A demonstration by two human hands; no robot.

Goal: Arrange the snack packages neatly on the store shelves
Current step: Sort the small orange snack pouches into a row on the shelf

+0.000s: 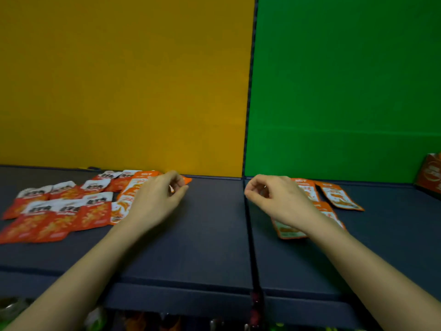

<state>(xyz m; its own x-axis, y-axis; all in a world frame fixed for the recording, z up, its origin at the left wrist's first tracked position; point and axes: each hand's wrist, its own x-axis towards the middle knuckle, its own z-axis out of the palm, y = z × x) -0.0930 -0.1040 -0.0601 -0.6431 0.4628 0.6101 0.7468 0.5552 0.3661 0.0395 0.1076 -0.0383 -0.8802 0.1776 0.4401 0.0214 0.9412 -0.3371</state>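
Several red-and-white snack packets (59,211) lie in overlapping rows at the left of the dark shelf (202,235). Beside them are orange packets (133,187), partly hidden by my left hand (157,201). That hand pinches one orange packet, whose corner (187,180) sticks out past the fingers near the back wall. On the right shelf section more orange packets (338,195) lie loosely. One of them (288,231) shows under my right wrist. My right hand (274,199) hovers over them with fingers curled, and nothing shows in its grasp.
A yellow back panel (119,80) stands behind the left section and a green one (346,80) behind the right. A dark seam (249,235) divides the shelf. An orange box (429,173) sits at the far right edge. Blurred goods (167,323) show on the shelf below.
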